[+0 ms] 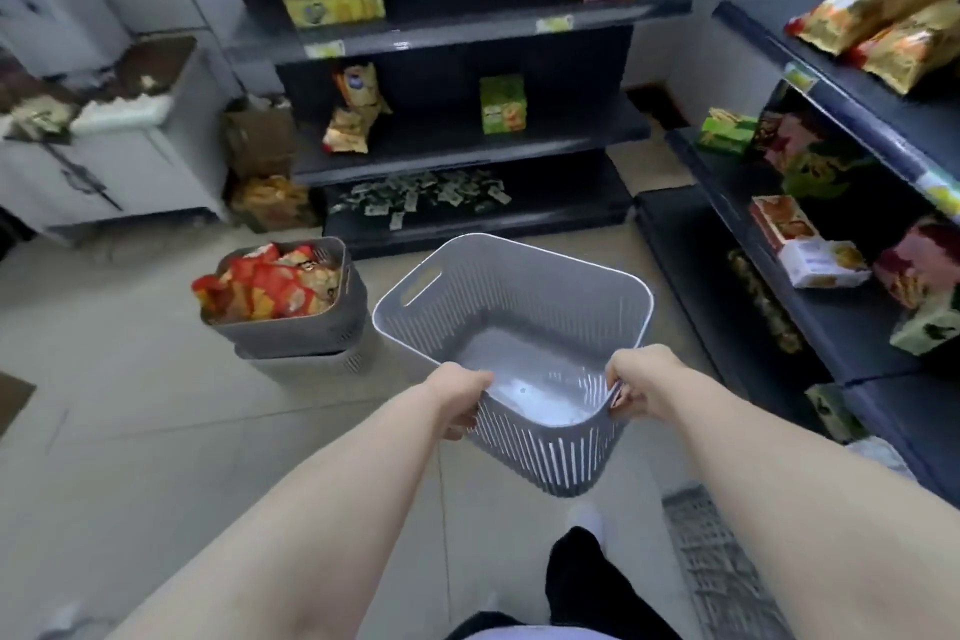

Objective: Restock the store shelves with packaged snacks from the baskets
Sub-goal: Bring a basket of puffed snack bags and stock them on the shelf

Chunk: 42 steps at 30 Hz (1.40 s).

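Note:
I hold an empty grey slotted basket in the air in front of me, tilted slightly. My left hand grips its near rim on the left, and my right hand grips the near rim on the right. A second grey basket, full of red and orange snack bags, stands on the floor to the left, stacked on another basket. Dark shelves ahead carry a few boxes and bags. The shelves on the right hold several boxes and bags.
Small green packets lie scattered on the bottom shelf ahead. A cardboard box of snacks stands left of the shelves, beside a white cabinet. A grey crate lies on the tiled floor by my right leg.

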Available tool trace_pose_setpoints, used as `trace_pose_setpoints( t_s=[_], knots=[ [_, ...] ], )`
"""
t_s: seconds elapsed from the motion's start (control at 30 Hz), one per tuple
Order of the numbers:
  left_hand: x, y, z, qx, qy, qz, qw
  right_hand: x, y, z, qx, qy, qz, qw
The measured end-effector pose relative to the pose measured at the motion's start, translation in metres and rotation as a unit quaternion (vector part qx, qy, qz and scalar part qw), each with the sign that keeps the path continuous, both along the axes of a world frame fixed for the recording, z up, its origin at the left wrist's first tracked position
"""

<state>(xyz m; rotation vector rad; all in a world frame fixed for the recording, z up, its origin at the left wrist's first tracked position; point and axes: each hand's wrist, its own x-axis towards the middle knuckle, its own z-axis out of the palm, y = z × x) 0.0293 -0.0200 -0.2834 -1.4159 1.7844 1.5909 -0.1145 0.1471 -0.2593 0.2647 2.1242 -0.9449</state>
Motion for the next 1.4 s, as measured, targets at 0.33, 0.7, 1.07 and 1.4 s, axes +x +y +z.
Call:
trace_pose_setpoints(
  t_s=[0.33,0.7,1.07,1.4],
  knots=[
    [0.064,-0.097,-0.032,0.019,-0.027,0.325,0.945,-0.002,-0.172,-0.024,0.031,-0.094,0.363,0.926],
    [0.122,-0.178,-0.087,-0.005,-0.151,0.493,0.857,-0.009,-0.315,-0.058,0.073,0.044,0.561,0.823],
    [0.16,-0.264,-0.117,0.028,-0.152,0.553,0.819,0.068,-0.429,-0.1,0.049,0.007,0.677,0.734],
    [0.209,-0.379,-0.247,0.072,-0.201,0.533,0.819,0.113,-0.546,-0.195,0.126,0.056,0.593,0.793]
  ],
)
